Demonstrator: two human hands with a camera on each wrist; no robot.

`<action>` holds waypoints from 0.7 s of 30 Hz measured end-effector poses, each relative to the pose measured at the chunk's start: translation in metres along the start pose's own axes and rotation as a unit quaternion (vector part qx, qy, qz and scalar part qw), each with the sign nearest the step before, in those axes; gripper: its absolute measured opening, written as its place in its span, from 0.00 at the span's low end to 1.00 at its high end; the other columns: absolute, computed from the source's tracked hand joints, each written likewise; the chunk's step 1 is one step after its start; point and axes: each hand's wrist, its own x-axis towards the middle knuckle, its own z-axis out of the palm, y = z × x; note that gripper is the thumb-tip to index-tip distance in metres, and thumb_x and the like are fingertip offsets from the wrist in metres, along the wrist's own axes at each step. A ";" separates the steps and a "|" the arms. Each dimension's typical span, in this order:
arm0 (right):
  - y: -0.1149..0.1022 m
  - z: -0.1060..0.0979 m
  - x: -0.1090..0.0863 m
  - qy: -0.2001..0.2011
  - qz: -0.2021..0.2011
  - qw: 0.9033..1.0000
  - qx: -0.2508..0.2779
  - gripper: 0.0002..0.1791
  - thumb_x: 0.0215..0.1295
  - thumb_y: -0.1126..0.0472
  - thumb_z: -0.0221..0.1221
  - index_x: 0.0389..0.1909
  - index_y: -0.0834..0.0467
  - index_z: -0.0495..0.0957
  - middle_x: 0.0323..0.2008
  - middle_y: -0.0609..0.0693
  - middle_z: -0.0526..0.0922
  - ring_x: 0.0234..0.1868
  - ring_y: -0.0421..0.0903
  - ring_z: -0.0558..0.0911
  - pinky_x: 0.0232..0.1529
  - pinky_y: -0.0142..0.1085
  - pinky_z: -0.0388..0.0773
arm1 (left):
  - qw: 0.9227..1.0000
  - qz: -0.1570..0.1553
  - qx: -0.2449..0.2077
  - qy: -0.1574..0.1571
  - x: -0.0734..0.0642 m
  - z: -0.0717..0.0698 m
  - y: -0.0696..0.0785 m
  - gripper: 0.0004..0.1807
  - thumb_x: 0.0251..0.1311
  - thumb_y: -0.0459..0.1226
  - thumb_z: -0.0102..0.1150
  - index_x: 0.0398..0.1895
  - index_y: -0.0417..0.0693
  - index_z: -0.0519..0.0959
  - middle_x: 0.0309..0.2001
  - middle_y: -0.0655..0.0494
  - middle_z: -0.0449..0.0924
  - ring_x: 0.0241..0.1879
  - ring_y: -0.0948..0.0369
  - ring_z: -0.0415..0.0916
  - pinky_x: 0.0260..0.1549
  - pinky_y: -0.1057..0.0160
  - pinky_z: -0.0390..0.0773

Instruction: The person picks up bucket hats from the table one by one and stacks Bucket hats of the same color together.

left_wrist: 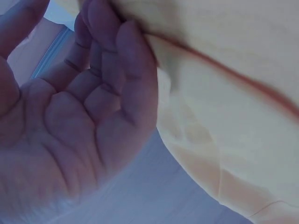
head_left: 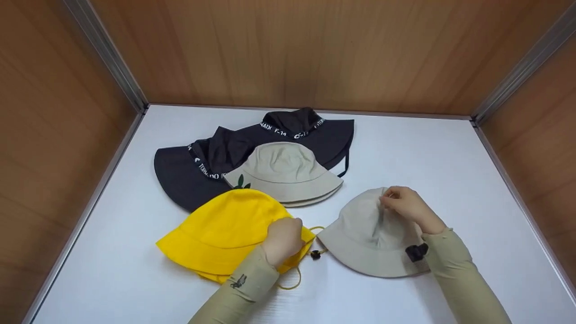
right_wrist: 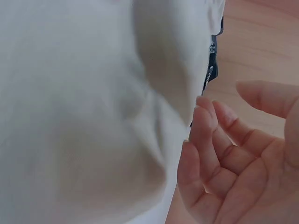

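In the head view a yellow bucket hat [head_left: 234,220] with a green leaf on top lies at the front left. My left hand [head_left: 283,240] is at its right side; in the left wrist view the fingers bend loosely against the fabric, thumb apart. A beige bucket hat [head_left: 360,234] sits at the front right with a creased crown. Beside that crown is my right hand [head_left: 407,207]. The right wrist view shows its fingers slightly bent at the cloth's edge, the thumb [right_wrist: 266,95] away from them, and nothing gripped.
Another beige hat [head_left: 288,171], apparently stacked, rests against two dark wide-brimmed hats [head_left: 175,175] with lettered bands. A yellow cord with a black toggle [head_left: 315,254] lies between the front hats. Wooden panels [head_left: 288,54] wall the white table [head_left: 427,153] at the back and sides.
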 end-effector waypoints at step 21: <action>-0.058 0.049 0.080 -0.002 0.058 0.995 0.077 0.17 0.66 0.58 0.51 0.49 0.66 0.71 0.49 0.63 0.75 0.43 0.49 0.72 0.40 0.34 0.68 | 0.988 -0.004 -0.135 -0.069 0.010 0.000 -0.016 0.20 0.53 0.36 0.67 0.49 0.37 0.77 0.42 0.47 0.81 0.36 0.56 0.72 0.49 0.54 0.75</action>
